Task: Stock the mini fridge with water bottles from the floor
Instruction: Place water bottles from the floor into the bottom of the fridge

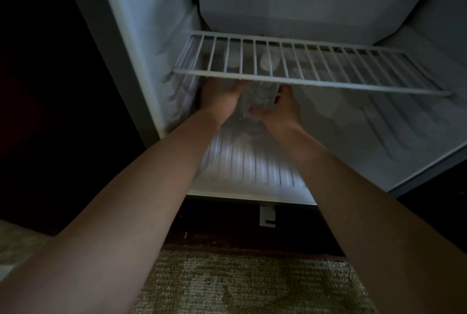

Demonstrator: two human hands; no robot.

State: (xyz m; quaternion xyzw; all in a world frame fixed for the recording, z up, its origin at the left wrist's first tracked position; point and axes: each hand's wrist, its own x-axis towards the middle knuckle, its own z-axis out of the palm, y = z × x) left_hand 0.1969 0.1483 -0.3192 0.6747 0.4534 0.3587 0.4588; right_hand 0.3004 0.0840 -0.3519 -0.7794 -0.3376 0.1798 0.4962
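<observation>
Both forearms (121,212) are reaching over the carpet (252,283) into the fridge (141,35). Just below the front edge of the shelf (303,71), the left grip (219,93) and right grip (280,109) are clasping a clear bottle (257,96) between them, with the right thumb lying across it. Two blurred caps (269,61) are showing through the shelf bars, farther back beneath it.

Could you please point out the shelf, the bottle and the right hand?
shelf (328,83): head view, on its front rail.
bottle (257,97): head view, on its crinkled clear body.
right hand (280,109): head view, on the back of the hand.
</observation>
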